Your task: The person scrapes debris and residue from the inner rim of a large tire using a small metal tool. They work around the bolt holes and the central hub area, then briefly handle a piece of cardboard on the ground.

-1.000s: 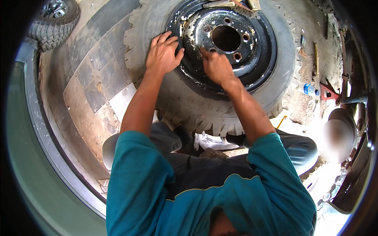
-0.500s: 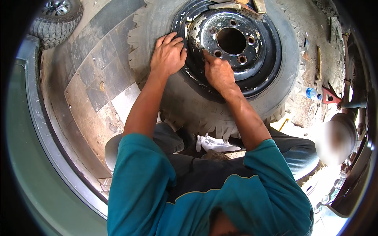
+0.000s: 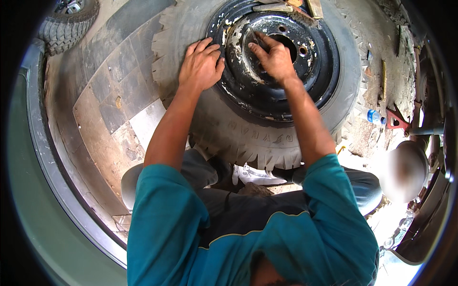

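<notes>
A large tyre [image 3: 200, 112] lies flat before me with a black steel wheel rim [image 3: 329, 71] in it. The rim's paint is chipped, with pale and rusty patches and bolt holes round the centre hole. My left hand [image 3: 201, 66] rests on the left side of the tyre and rim edge, fingers spread and holding nothing. Over the rim's centre disc is my right hand [image 3: 275, 59], its fingers pinched together. A thin dark edge shows at these fingertips, too small to name. The hand covers part of the centre hole and the lower bolt holes.
Wooden pieces and a brush-like tool [image 3: 300, 10] lie on the rim's far edge. To the right are a plastic bottle [image 3: 376, 117], a red stand [image 3: 396, 119] and a blurred round object [image 3: 405, 171]. Another tyre [image 3: 67, 28] stands far left, near a green panel [image 3: 52, 209].
My right hand has moved up and slightly right across the rim's disc, from its lower left part toward the centre hole. The left hand stays on the rim edge.
</notes>
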Tool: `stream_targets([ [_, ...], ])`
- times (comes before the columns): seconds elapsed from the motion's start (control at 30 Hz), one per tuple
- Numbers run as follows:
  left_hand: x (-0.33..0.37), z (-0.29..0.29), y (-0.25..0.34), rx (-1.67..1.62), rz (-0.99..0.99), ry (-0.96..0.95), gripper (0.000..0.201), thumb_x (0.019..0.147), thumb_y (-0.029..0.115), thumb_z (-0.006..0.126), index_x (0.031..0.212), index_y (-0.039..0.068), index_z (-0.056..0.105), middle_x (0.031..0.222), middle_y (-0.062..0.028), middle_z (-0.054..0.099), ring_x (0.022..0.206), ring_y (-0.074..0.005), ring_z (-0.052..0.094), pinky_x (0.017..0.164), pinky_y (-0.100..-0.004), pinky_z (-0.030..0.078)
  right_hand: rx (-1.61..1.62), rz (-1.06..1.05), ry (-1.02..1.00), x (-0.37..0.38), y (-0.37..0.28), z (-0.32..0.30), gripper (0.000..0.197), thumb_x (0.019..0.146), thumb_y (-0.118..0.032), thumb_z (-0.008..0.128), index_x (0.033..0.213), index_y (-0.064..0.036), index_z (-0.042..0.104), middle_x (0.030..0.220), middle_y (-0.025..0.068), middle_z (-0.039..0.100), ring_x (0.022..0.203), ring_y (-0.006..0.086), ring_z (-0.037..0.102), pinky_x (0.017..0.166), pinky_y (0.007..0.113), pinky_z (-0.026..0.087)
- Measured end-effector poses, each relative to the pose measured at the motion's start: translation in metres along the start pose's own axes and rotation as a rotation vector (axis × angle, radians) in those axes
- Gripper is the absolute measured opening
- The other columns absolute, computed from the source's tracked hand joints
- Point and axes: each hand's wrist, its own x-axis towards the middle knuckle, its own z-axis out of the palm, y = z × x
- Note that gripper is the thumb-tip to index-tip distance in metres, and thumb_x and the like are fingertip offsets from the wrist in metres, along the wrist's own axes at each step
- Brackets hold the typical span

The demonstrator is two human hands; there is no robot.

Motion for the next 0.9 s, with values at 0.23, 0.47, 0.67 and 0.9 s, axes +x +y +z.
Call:
stream_targets([
  [0.23, 0.001, -0.001, 0.003, -0.004, 0.014, -0.001, 0.034, 0.1, 0.028, 0.064, 0.115, 0.003, 0.081, 0.138, -0.0063, 0.073, 0.146, -0.0252, 0.052, 0.124, -0.0436, 0.034, -0.497, -0.284, -0.121, 0.036, 0.036, 0.003, 0.032, 0.11, -0.032, 0.05, 0.126, -0.01, 0.067, 0.107, 0.0286, 0.076, 0.101, 0.0466, 0.074, 0.094, 0.054, 0.059],
  [0.47, -0.002, 0.003, 0.0, -0.037, 0.009, 0.079, 0.031, 0.099, 0.025, 0.065, 0.113, 0.003, 0.081, 0.136, -0.0077, 0.074, 0.145, -0.0257, 0.053, 0.123, -0.0445, 0.035, -0.592, -0.373, -0.223, 0.023, 0.018, 0.009, 0.032, 0.112, -0.042, 0.05, 0.119, -0.0139, 0.062, 0.089, 0.0269, 0.075, 0.082, 0.0487, 0.074, 0.073, 0.058, 0.06],
  [0.67, -0.002, 0.003, -0.001, 0.001, -0.021, 0.191, 0.027, 0.099, 0.023, 0.065, 0.111, 0.003, 0.08, 0.134, -0.0089, 0.074, 0.142, -0.0264, 0.056, 0.122, -0.0455, 0.037, -0.692, -0.401, -0.211, 0.049, 0.021, 0.005, 0.032, 0.112, -0.043, 0.05, 0.117, -0.0147, 0.063, 0.082, 0.025, 0.074, 0.08, 0.0456, 0.075, 0.07, 0.056, 0.061],
  [0.9, -0.005, 0.004, 0.001, 0.014, -0.032, 0.165, 0.027, 0.098, 0.022, 0.065, 0.11, 0.004, 0.08, 0.134, -0.0083, 0.074, 0.142, -0.0246, 0.056, 0.122, -0.0458, 0.036, -0.643, -0.411, -0.122, 0.061, 0.01, 0.004, 0.032, 0.111, -0.044, 0.052, 0.114, -0.0147, 0.065, 0.08, 0.0252, 0.074, 0.077, 0.0466, 0.074, 0.068, 0.057, 0.06],
])
